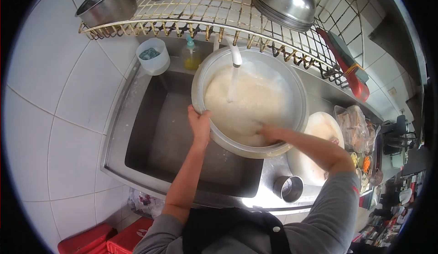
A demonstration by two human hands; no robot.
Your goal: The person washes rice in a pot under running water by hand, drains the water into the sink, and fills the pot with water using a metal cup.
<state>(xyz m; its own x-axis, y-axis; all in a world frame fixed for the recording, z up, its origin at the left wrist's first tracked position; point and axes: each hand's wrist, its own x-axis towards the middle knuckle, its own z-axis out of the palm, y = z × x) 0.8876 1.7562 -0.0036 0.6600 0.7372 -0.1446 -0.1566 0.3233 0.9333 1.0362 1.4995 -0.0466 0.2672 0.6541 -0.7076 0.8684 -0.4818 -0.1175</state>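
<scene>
The round pot (pixel 248 151), beneath the tap (pixel 236 55) at the sink's (pixel 171 130) right end, lies ahead, the left hand (pixel 199 124) clasping its near-left rim, the right hand (pixel 273 134) dipped in its cloudy water (pixel 255 101), finger spread impossible to tell.

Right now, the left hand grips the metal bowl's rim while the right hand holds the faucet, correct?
No: the head view shows the right hand dipped in cloudy water inside the metal bowl, not on the faucet. The left hand does grip the rim.
</scene>
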